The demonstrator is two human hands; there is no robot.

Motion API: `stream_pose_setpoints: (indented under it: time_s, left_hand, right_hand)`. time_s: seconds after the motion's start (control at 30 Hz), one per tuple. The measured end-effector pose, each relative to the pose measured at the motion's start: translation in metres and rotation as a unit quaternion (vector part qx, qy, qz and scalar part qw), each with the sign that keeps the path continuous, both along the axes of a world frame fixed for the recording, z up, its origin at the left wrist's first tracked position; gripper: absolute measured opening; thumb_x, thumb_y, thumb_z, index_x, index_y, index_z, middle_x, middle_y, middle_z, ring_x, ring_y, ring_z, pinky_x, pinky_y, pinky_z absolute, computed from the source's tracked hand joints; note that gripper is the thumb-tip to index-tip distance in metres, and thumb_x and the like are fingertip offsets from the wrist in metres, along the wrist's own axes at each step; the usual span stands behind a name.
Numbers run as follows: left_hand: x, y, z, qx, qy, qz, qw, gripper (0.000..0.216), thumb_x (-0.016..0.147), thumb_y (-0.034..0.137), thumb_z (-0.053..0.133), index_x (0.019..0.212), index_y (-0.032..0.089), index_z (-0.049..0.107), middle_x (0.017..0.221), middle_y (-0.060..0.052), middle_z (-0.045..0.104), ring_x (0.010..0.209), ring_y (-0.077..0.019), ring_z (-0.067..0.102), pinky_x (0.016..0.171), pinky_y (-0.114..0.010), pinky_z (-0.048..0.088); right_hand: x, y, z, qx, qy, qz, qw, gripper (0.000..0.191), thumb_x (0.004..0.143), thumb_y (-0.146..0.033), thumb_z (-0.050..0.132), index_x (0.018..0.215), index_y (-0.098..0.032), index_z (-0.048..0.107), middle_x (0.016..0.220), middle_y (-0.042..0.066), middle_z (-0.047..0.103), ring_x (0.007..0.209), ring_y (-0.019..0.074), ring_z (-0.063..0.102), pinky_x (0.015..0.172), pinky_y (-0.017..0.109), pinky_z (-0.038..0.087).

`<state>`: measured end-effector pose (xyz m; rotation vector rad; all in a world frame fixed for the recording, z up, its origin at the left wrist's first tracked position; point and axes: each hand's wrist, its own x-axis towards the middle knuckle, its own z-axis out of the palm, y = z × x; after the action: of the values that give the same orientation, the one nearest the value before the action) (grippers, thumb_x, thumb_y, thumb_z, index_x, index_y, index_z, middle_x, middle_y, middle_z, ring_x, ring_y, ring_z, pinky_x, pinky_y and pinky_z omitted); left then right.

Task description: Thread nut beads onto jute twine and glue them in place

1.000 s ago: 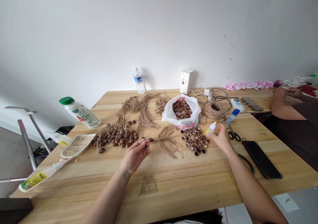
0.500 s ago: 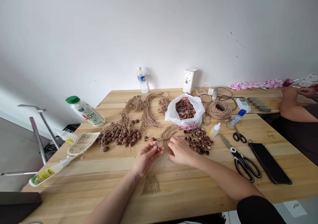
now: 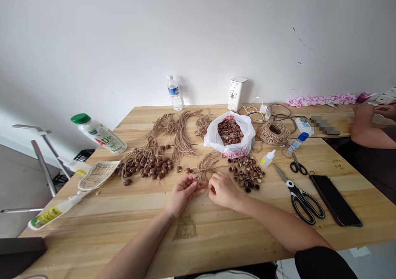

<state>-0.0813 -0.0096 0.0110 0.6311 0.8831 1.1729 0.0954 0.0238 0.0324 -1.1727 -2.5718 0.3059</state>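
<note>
My left hand (image 3: 183,193) pinches a small nutshell piece (image 3: 197,180) between thumb and fingers. Close on its right, my right hand (image 3: 224,189) has thumb and fingers pressed together; what they hold is hidden. Cut strands of twine (image 3: 208,162) lie just beyond both hands. Loose half nutshells (image 3: 247,175) are spread to the right of my right hand. Past my left hand lie nuts on knotted twine (image 3: 151,165), in a heap. A white plastic bag (image 3: 213,137) full of shells stands open behind the strands.
Big scissors (image 3: 305,200), small scissors (image 3: 298,167) and a phone (image 3: 337,200) lie on the right. A glue bottle (image 3: 267,158) and a twine coil (image 3: 274,134) are nearby. Leftward are a woven tray (image 3: 99,174) and bottle (image 3: 100,134). Another person's arm (image 3: 369,126) rests far right.
My right hand has turned slightly and its fingers have closed in beside my left hand. My left hand keeps its pinch on the shell piece. The view has shifted slightly.
</note>
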Motion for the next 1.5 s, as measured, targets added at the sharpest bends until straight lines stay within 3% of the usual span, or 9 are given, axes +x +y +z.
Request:
stream_pose_setpoints:
  time_s: [0.17, 0.57, 0.77, 0.83, 0.93, 1.07, 1.2, 1.43, 1.5]
  left_hand:
    - [0.001, 0.000, 0.000, 0.006, -0.014, -0.015, 1.000, 0.030, 0.068, 0.025, 0.073, 0.092, 0.014, 0.057, 0.086, -0.007, 0.070, 0.095, -0.0233, 0.065, 0.093, -0.043, 0.048]
    - [-0.007, -0.003, 0.005, -0.041, 0.035, -0.030, 0.998, 0.035, 0.061, 0.026, 0.079, 0.088, 0.015, 0.061, 0.084, -0.005, 0.070, 0.098, -0.0256, 0.064, 0.095, -0.044, 0.046]
    - [-0.008, -0.004, 0.002, -0.039, 0.050, -0.021, 0.998, 0.036, 0.060, 0.026, 0.079, 0.089, 0.014, 0.060, 0.085, -0.006, 0.069, 0.099, -0.0262, 0.064, 0.092, -0.043, 0.049]
    - [-0.008, -0.004, 0.002, -0.039, 0.052, -0.017, 0.998, 0.036, 0.061, 0.027, 0.079, 0.089, 0.014, 0.060, 0.084, -0.006, 0.069, 0.098, -0.0263, 0.064, 0.091, -0.042, 0.049]
    - [-0.009, -0.003, 0.002, -0.037, 0.050, -0.011, 0.998, 0.036, 0.061, 0.027, 0.079, 0.089, 0.013, 0.060, 0.083, -0.006, 0.070, 0.097, -0.0262, 0.065, 0.092, -0.042, 0.049]
    - [-0.011, 0.000, 0.004, -0.033, 0.049, -0.008, 0.998, 0.037, 0.061, 0.027, 0.079, 0.090, 0.013, 0.061, 0.082, -0.007, 0.071, 0.095, -0.0252, 0.066, 0.094, -0.041, 0.048]
    - [-0.014, 0.002, 0.007, -0.032, 0.051, -0.004, 0.998, 0.036, 0.061, 0.026, 0.078, 0.090, 0.013, 0.061, 0.082, -0.005, 0.070, 0.091, -0.0245, 0.067, 0.090, -0.040, 0.051]
    - [-0.019, 0.003, 0.007, -0.027, 0.071, -0.013, 0.997, 0.037, 0.061, 0.026, 0.078, 0.092, 0.011, 0.064, 0.078, -0.008, 0.071, 0.077, -0.0214, 0.068, 0.068, -0.031, 0.055]
    - [-0.019, 0.004, 0.006, -0.027, 0.067, -0.021, 0.997, 0.037, 0.061, 0.024, 0.078, 0.093, 0.010, 0.065, 0.075, -0.009, 0.071, 0.073, -0.0213, 0.068, 0.062, -0.029, 0.054]
  right_hand:
    - [-0.003, 0.000, -0.008, 0.009, 0.053, 0.027, 0.998, 0.008, 0.067, -0.010, 0.057, 0.069, -0.016, 0.063, 0.073, 0.005, 0.061, 0.078, 0.0194, 0.053, 0.072, 0.029, 0.041]
    - [0.006, 0.010, -0.004, -0.128, 0.107, 0.100, 0.981, 0.023, 0.071, -0.004, 0.054, 0.080, -0.017, 0.071, 0.074, 0.003, 0.069, 0.071, 0.0143, 0.061, 0.071, 0.023, 0.045]
    - [0.016, 0.023, 0.004, -0.057, 0.032, -0.050, 0.997, 0.020, 0.073, -0.004, 0.053, 0.075, -0.016, 0.068, 0.075, 0.005, 0.069, 0.076, 0.0178, 0.061, 0.072, 0.026, 0.044]
    - [0.019, 0.024, 0.007, -0.022, 0.023, -0.062, 0.998, 0.018, 0.073, -0.002, 0.053, 0.074, -0.015, 0.066, 0.074, 0.006, 0.067, 0.078, 0.0189, 0.060, 0.072, 0.027, 0.043]
    - [0.018, 0.019, 0.009, 0.007, 0.043, 0.038, 0.998, 0.017, 0.076, -0.005, 0.055, 0.079, -0.016, 0.066, 0.080, 0.005, 0.067, 0.081, 0.0181, 0.058, 0.076, 0.028, 0.043]
    - [0.010, 0.008, 0.003, -0.027, 0.039, 0.177, 0.983, 0.018, 0.078, -0.016, 0.063, 0.094, -0.021, 0.067, 0.097, 0.003, 0.065, 0.081, 0.0146, 0.059, 0.072, 0.025, 0.044]
    - [0.004, 0.001, -0.007, -0.035, 0.025, 0.170, 0.985, 0.009, 0.081, -0.020, 0.061, 0.084, -0.021, 0.070, 0.093, 0.002, 0.063, 0.078, 0.0135, 0.059, 0.070, 0.024, 0.044]
    - [0.005, 0.005, -0.006, -0.073, 0.115, 0.158, 0.978, 0.009, 0.083, -0.017, 0.055, 0.084, -0.019, 0.064, 0.102, 0.003, 0.063, 0.079, 0.0117, 0.058, 0.072, 0.022, 0.043]
    - [0.006, 0.005, -0.005, -0.087, 0.123, 0.153, 0.977, 0.008, 0.081, -0.015, 0.055, 0.084, -0.018, 0.062, 0.094, 0.002, 0.065, 0.073, 0.0115, 0.056, 0.069, 0.022, 0.042]
